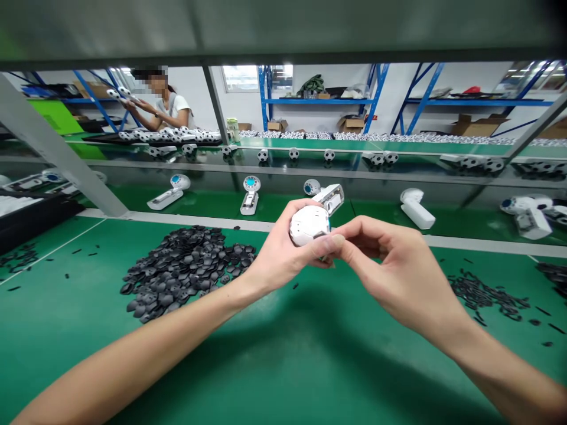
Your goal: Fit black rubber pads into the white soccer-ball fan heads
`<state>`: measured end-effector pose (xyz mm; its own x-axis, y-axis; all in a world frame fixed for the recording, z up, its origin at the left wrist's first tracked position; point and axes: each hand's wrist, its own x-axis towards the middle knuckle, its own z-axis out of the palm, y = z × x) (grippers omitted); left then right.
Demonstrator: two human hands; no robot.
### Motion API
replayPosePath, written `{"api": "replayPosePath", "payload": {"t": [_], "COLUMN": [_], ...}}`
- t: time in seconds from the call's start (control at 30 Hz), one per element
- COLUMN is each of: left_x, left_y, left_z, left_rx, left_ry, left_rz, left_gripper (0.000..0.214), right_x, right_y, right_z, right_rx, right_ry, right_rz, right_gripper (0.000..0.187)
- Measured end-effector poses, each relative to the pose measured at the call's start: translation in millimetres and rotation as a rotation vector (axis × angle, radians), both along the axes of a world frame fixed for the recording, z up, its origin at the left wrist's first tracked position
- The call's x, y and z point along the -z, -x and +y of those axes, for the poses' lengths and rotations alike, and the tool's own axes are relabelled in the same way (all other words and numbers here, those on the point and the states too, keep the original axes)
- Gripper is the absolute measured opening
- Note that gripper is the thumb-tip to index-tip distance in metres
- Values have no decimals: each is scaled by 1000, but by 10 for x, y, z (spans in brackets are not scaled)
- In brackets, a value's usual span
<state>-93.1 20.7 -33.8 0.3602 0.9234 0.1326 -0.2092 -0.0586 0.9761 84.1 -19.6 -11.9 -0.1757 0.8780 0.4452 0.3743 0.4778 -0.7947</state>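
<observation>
My left hand (283,254) is wrapped round the ball-shaped head of a white device (309,224), holding it above the green work surface. The device's open-backed handle (333,199) points away to the upper right, and a bit of turquoise shows at the head's right edge. My right hand (390,265) is closed in a pinch against that edge, its thumb and forefinger meeting near my left thumb. Whatever those fingertips pinch is hidden. Left of my hands lies a heap of small black panels (186,265).
Similar white devices (251,195) lie spaced along a green conveyor (212,206) ahead. Thin black pieces (482,295) are scattered at right. Black-and-white balls (263,155) line a farther belt. A co-worker (166,109) is across. A metal shelf (283,35) hangs overhead; slanted posts (66,141) stand beside.
</observation>
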Motion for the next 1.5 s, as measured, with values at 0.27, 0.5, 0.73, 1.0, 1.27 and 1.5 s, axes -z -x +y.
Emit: {"api": "replayPosePath", "payload": {"t": [0.27,0.5,0.73,1.0,1.27,1.5], "left_x": [14,71,76,75,123,-82], "left_y": [-3,12,15,43,103,320], "left_z": [-9,33,59,92,363,497], "left_rx": [15,17,-59,-103,-234,-323], "left_ry": [-41,-43,-58,-88,-173,-256], "left_rz": [40,34,45,22,-94,-209], "left_gripper": [79,72,63,56,53,36], "right_x": [5,-28,-174,-151,-179,124], "right_y": [-38,-62,-275,-290,-261,-68], "right_z": [-6,17,55,95,49,103], "right_rx": [-31,-86,-202,-141,-25,-208], "right_ry": [4,-7,31,-43,31,161], "right_rz": [-11,-53,-213,-111,-152,-338], "right_gripper": [12,18,26,20,12,15]}}
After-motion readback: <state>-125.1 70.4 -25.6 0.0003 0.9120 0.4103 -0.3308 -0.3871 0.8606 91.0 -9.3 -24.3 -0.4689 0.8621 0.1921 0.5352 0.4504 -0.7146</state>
